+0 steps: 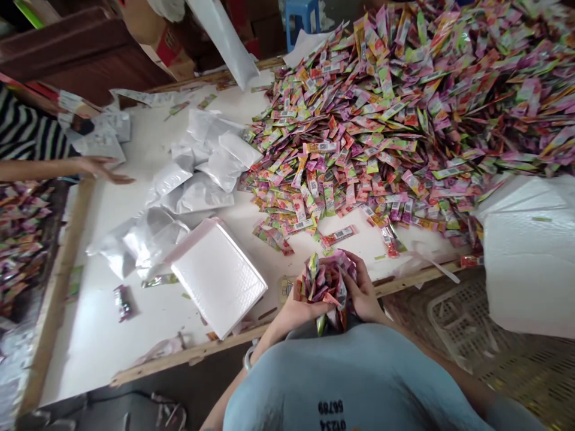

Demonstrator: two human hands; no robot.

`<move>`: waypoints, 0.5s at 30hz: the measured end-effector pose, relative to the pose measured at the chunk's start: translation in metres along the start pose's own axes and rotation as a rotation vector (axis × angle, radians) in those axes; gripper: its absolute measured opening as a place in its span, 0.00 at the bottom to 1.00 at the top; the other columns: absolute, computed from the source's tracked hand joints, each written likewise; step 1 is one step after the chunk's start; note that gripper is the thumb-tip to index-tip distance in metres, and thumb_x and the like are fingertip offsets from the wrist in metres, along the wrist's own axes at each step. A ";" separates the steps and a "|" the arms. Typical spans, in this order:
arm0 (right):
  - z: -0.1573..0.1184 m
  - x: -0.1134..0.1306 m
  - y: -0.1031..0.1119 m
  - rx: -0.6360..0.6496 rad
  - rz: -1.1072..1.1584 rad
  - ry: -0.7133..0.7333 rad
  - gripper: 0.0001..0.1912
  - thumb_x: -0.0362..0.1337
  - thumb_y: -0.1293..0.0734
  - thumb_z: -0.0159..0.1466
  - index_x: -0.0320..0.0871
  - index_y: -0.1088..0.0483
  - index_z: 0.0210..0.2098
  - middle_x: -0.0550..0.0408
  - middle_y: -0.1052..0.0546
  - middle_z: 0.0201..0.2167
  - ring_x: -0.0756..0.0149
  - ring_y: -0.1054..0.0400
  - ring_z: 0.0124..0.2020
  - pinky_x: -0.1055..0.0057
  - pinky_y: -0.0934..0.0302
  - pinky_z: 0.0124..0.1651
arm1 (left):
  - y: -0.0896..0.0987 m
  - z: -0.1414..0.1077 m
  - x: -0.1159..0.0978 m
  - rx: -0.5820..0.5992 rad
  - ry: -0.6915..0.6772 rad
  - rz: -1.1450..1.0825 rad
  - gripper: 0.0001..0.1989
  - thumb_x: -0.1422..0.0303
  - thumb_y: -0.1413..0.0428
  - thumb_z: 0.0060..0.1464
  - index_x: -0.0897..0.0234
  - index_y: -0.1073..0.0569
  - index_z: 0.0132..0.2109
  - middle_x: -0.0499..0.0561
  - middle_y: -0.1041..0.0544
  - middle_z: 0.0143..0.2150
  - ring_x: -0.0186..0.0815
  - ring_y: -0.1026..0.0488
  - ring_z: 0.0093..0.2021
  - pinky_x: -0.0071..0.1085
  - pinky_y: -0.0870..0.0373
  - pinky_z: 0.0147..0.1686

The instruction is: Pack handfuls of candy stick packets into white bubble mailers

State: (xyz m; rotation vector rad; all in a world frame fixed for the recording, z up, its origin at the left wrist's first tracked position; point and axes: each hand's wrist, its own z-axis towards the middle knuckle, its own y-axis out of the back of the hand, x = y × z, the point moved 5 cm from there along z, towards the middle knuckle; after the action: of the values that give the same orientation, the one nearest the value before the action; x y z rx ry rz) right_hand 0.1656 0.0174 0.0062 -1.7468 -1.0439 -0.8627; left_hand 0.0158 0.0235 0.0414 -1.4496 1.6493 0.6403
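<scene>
Between my two hands, close to my body at the table's front edge, is a bunch of small colourful sachets point(327, 281). My left hand point(303, 311) curls around the bunch's left side, thumb across the front. On the right side my right hand point(363, 293) presses against it, fingers partly hidden by the sachets. A large heap of similar sachets point(350, 131) covers the back and right of the table. Left of my hands lies a stack of white padded envelopes point(220, 275). Beyond it sit several filled silvery-white pouches point(202, 161).
Another person's hand point(105, 167) reaches in from the left. One dark sachet point(122, 302) lies on the white tabletop point(94, 347). A white foam-like stack point(530, 257) stands at the right, above a plastic crate point(462, 317). Behind the table is a blue stool point(303, 18).
</scene>
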 end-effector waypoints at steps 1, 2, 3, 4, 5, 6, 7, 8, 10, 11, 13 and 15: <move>0.000 0.003 0.000 0.022 -0.019 0.021 0.29 0.54 0.26 0.60 0.52 0.31 0.57 0.53 0.21 0.52 0.59 0.28 0.55 0.62 0.36 0.61 | -0.001 -0.001 -0.001 0.004 -0.029 -0.027 0.37 0.64 0.24 0.31 0.63 0.24 0.52 0.57 0.18 0.49 0.51 0.22 0.54 0.46 0.28 0.59; 0.000 0.004 0.001 0.059 -0.023 0.012 0.28 0.53 0.27 0.61 0.52 0.31 0.58 0.54 0.22 0.54 0.59 0.28 0.56 0.62 0.37 0.62 | -0.001 -0.001 -0.002 0.022 -0.064 -0.043 0.41 0.64 0.24 0.33 0.61 0.26 0.57 0.56 0.19 0.52 0.50 0.23 0.55 0.45 0.27 0.59; 0.002 0.004 0.001 0.102 -0.008 -0.028 0.27 0.52 0.28 0.63 0.53 0.32 0.58 0.54 0.22 0.56 0.60 0.28 0.56 0.63 0.36 0.61 | -0.002 -0.001 -0.003 0.049 -0.102 -0.047 0.43 0.65 0.25 0.35 0.59 0.30 0.61 0.55 0.20 0.53 0.49 0.23 0.56 0.43 0.27 0.59; 0.004 0.004 0.002 0.147 0.025 -0.094 0.26 0.51 0.29 0.63 0.53 0.32 0.58 0.55 0.22 0.56 0.60 0.27 0.55 0.63 0.35 0.59 | -0.003 0.000 -0.005 0.088 -0.137 -0.038 0.45 0.65 0.26 0.38 0.57 0.33 0.64 0.55 0.22 0.55 0.48 0.24 0.57 0.42 0.27 0.59; 0.007 0.003 0.002 0.197 0.070 -0.174 0.26 0.50 0.29 0.63 0.53 0.31 0.58 0.55 0.22 0.56 0.60 0.26 0.53 0.64 0.32 0.55 | -0.003 0.000 -0.006 0.132 -0.166 -0.016 0.46 0.66 0.27 0.40 0.56 0.35 0.66 0.54 0.23 0.56 0.48 0.25 0.58 0.41 0.28 0.59; 0.009 0.002 0.002 0.251 0.115 -0.258 0.25 0.48 0.28 0.61 0.52 0.30 0.57 0.56 0.20 0.53 0.61 0.24 0.48 0.65 0.31 0.50 | -0.003 0.001 -0.007 0.176 -0.189 0.012 0.46 0.67 0.29 0.42 0.55 0.37 0.67 0.55 0.24 0.57 0.47 0.25 0.58 0.41 0.28 0.59; 0.011 0.001 0.001 0.306 0.153 -0.334 0.25 0.45 0.26 0.58 0.50 0.28 0.54 0.56 0.18 0.48 0.62 0.23 0.42 0.67 0.30 0.44 | -0.003 0.003 -0.009 0.214 -0.209 0.041 0.45 0.68 0.30 0.44 0.55 0.38 0.68 0.55 0.25 0.58 0.48 0.26 0.58 0.42 0.29 0.60; 0.012 0.001 0.000 0.352 0.180 -0.390 0.24 0.42 0.25 0.55 0.47 0.26 0.51 0.57 0.17 0.42 0.63 0.24 0.36 0.70 0.31 0.37 | -0.003 0.004 -0.010 0.248 -0.230 0.075 0.45 0.68 0.31 0.45 0.55 0.38 0.69 0.56 0.26 0.59 0.48 0.26 0.59 0.42 0.30 0.61; 0.011 0.001 -0.005 0.395 0.218 -0.438 0.21 0.39 0.24 0.51 0.44 0.24 0.44 0.59 0.18 0.32 0.66 0.27 0.27 0.72 0.34 0.30 | -0.003 0.006 -0.013 0.289 -0.277 0.155 0.48 0.69 0.31 0.45 0.54 0.41 0.71 0.57 0.28 0.63 0.50 0.28 0.62 0.44 0.33 0.63; 0.010 0.001 -0.007 0.384 0.241 -0.432 0.18 0.39 0.24 0.51 0.44 0.24 0.41 0.59 0.18 0.29 0.66 0.27 0.26 0.72 0.34 0.30 | -0.004 0.007 -0.015 0.291 -0.306 0.191 0.50 0.69 0.31 0.45 0.52 0.44 0.72 0.57 0.30 0.65 0.51 0.30 0.64 0.45 0.35 0.65; 0.008 -0.002 -0.010 0.297 0.300 -0.378 0.16 0.43 0.25 0.55 0.46 0.24 0.41 0.59 0.18 0.31 0.63 0.24 0.30 0.69 0.31 0.35 | -0.006 0.009 -0.015 0.269 -0.344 0.226 0.55 0.69 0.30 0.45 0.50 0.49 0.75 0.58 0.34 0.69 0.52 0.36 0.69 0.46 0.38 0.67; 0.004 -0.007 -0.010 0.176 0.341 -0.310 0.17 0.46 0.25 0.57 0.49 0.24 0.43 0.58 0.17 0.35 0.59 0.21 0.37 0.64 0.28 0.42 | -0.008 0.011 -0.009 0.241 -0.319 0.174 0.57 0.68 0.31 0.48 0.49 0.56 0.76 0.59 0.34 0.69 0.51 0.36 0.70 0.46 0.35 0.66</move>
State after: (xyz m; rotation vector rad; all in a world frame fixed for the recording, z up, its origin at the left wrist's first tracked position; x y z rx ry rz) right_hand 0.1540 0.0219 0.0021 -1.8701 -0.9457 -0.2847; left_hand 0.0266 0.0353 0.0444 -0.9844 1.5480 0.7014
